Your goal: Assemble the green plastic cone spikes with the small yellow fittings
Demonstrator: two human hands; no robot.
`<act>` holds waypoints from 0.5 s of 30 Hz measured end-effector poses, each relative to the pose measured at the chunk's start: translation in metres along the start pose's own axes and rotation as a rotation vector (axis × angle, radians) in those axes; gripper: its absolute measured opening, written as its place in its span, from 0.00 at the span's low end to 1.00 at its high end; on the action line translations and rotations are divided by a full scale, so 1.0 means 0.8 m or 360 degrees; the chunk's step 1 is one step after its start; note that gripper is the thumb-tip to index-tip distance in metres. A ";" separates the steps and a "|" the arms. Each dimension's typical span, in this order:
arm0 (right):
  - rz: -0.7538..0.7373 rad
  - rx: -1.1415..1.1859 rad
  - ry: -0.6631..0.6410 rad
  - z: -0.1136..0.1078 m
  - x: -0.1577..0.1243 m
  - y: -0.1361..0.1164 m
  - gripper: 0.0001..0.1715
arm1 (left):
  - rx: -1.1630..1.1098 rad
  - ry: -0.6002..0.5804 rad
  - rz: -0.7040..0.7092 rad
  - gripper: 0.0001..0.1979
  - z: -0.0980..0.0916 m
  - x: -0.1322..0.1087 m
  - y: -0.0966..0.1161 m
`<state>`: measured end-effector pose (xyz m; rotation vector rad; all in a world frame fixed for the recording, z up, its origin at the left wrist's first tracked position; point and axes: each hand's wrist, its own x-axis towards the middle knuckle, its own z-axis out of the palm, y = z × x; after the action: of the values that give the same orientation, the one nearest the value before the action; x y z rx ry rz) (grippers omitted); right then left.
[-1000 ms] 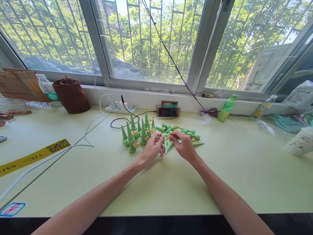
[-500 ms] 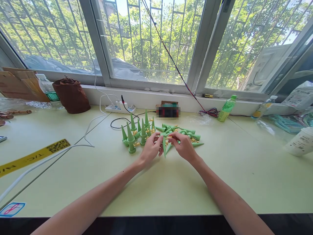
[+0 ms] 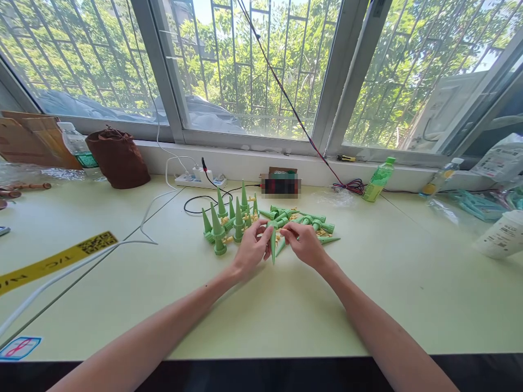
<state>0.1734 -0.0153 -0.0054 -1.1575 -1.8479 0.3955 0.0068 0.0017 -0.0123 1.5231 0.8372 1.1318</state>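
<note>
My left hand (image 3: 254, 244) is closed around the wide end of a green plant-watering spike (image 3: 273, 247), whose tip points down toward me. Close beside it, my right hand (image 3: 304, 242) pinches a small yellow valve (image 3: 283, 229) against the spike's side; the fingers mostly cover it. To the left of my hands stand several green spikes (image 3: 218, 231), tips up, some with yellow valves (image 3: 229, 239) on their sides. Behind and right of my right hand lies a loose heap of green spikes (image 3: 327, 227) with small yellow pieces among them.
At the back stand a power strip (image 3: 183, 180), a brown pouch (image 3: 118, 158) and a small box with a blurred patch (image 3: 280, 185). A green bottle (image 3: 379, 179) and white cup (image 3: 500, 235) are on the right. A white cable (image 3: 144, 226) and yellow tape (image 3: 57, 263) cross the left side.
The held spike's tip has swung slightly left, and both hands have shifted very little. My right fingers remain at the yellow valve. The other spikes have stayed put.
</note>
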 end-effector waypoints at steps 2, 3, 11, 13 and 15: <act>0.0011 -0.0002 -0.0013 0.000 0.000 0.000 0.20 | 0.0012 0.0002 0.0009 0.18 0.000 -0.001 0.001; 0.0019 -0.0005 -0.0020 0.000 0.000 0.001 0.21 | 0.0022 0.0001 0.0015 0.18 0.000 -0.001 0.002; 0.0035 -0.0114 -0.0034 0.000 0.000 0.001 0.26 | 0.0110 0.0005 0.0044 0.18 0.001 -0.003 0.007; 0.0037 -0.0149 -0.0045 0.000 0.000 0.001 0.27 | 0.0124 0.0004 0.0056 0.18 0.001 -0.004 0.007; 0.0043 -0.0190 -0.0046 0.000 -0.001 0.000 0.29 | 0.0133 -0.0001 0.0068 0.18 0.001 -0.005 0.008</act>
<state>0.1734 -0.0155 -0.0060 -1.2644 -1.9042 0.3223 0.0064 -0.0036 -0.0073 1.6170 0.8647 1.1398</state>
